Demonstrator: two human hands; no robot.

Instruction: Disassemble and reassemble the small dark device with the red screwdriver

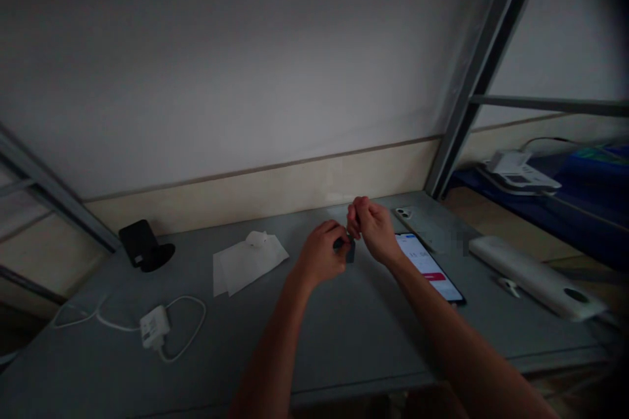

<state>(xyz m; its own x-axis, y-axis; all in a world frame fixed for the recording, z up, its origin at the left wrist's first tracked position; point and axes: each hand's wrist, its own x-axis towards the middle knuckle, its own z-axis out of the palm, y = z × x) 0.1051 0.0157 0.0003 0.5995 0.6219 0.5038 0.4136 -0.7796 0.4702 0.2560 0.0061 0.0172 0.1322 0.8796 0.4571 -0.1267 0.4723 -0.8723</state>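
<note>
Left of the phone, left hand: fingers clamped on dark object, presumably light, stiff, best held by edges; right hand: fingers curled, contents indeterminable.

We look from one head-worn camera, facing forward and down across a gray desk in the lower frame toward the wall filling the upper frame. Our wide view takes in the left hand and right hand within arm's reach, just right of center.
</note>
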